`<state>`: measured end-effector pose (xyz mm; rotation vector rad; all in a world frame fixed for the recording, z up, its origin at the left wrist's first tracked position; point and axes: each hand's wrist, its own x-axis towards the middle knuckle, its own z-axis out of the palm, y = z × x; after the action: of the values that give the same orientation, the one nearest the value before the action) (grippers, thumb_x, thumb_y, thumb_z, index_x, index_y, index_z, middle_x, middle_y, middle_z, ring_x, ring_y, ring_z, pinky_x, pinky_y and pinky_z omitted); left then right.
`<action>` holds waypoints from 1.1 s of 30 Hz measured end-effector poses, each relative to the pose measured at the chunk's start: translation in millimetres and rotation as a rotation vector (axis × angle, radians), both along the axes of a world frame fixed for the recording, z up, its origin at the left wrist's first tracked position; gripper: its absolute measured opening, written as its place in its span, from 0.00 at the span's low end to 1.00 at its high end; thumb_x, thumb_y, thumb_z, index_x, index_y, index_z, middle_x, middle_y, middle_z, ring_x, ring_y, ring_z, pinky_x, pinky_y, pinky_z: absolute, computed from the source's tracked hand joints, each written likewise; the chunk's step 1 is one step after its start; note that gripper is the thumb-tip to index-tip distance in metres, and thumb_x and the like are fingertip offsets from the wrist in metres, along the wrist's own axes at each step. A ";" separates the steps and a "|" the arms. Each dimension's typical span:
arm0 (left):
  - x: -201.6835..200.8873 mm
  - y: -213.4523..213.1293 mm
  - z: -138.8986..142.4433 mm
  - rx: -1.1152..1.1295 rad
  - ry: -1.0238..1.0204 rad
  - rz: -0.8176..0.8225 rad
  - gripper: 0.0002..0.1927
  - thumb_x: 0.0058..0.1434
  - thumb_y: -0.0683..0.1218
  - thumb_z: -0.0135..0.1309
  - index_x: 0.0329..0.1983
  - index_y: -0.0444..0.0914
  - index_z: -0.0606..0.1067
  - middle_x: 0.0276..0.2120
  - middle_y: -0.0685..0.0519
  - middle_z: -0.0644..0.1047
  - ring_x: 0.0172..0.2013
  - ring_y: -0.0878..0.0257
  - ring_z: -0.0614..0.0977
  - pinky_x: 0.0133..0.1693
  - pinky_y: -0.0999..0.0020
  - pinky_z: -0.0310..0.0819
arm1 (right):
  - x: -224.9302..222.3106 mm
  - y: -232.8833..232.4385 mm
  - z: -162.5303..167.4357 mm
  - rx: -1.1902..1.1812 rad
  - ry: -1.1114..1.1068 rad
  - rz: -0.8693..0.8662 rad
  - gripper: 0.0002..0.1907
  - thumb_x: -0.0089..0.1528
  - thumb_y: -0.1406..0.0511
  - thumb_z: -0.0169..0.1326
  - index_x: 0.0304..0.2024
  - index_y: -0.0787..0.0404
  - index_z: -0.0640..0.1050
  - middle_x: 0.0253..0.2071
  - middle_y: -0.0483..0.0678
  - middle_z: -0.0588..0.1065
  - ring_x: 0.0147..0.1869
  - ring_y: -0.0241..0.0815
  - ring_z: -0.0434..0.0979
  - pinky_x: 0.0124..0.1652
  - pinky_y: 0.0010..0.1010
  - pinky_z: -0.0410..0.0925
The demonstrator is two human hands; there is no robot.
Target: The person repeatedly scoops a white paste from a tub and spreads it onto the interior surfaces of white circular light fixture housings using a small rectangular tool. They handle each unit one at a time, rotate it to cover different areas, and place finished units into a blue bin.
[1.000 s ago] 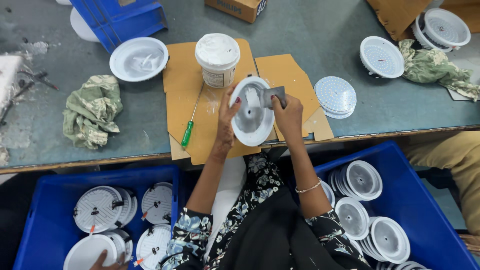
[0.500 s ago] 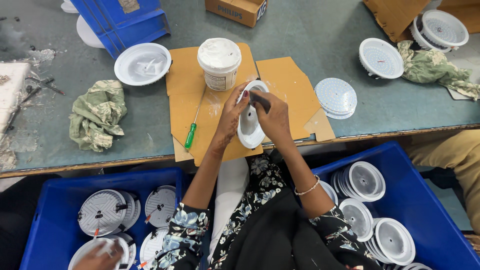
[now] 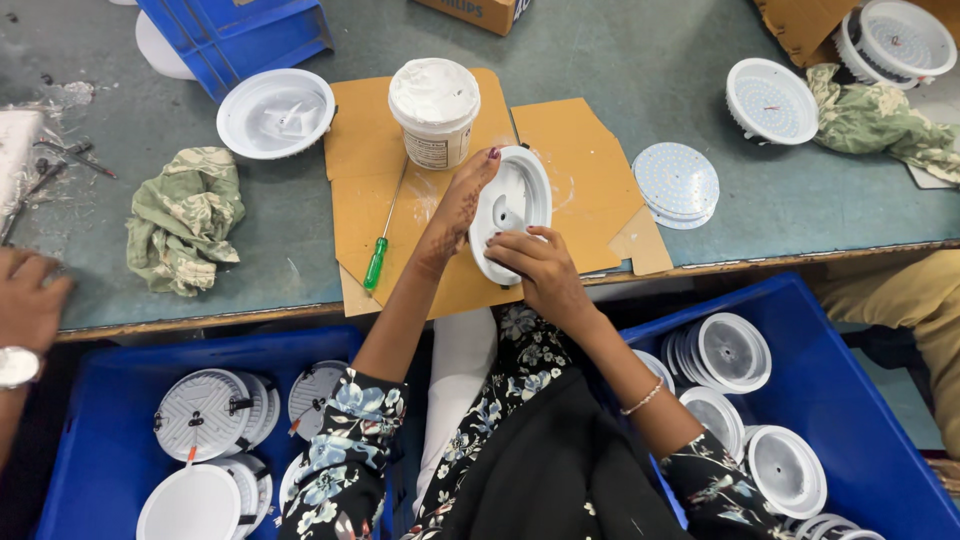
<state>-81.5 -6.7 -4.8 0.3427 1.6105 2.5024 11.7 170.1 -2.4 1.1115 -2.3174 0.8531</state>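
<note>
A brown cardboard box (image 3: 478, 12) sits at the counter's far edge — nearer, a white tub (image 3: 434, 110) bears a pale label (image 3: 430, 152).

- A white tub (image 3: 434, 112) stands far on the cardboard sheet (image 3: 590, 175).
- A green-handled screwdriver (image 3: 380, 250) lies left on it.
- Crumpled green cloth (image 3: 186, 218) lies further left.
- An empty white housing (image 3: 275, 112) sits far left.
- A round LED disc (image 3: 677, 184) lies right.
- Blue crates (image 3: 850, 400) of lamp housings stand near.

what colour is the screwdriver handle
Green, on the screwdriver lying on the cardboard left of the hands; seen in the head view.
</note>
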 end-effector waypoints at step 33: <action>46.6 46.2 10.8 -0.203 0.136 0.379 0.20 0.72 0.51 0.49 0.59 0.33 0.75 0.50 0.52 0.79 0.50 0.68 0.77 0.54 0.73 0.69 | 24.2 7.5 7.7 -0.370 -0.759 -0.452 0.16 0.64 0.69 0.53 0.54 0.60 0.81 0.31 0.60 0.80 0.35 0.58 0.79 0.39 0.42 0.72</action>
<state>-34.9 39.5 6.0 0.2015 2.1406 2.5848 35.9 177.6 5.3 0.0725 -2.6383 1.6141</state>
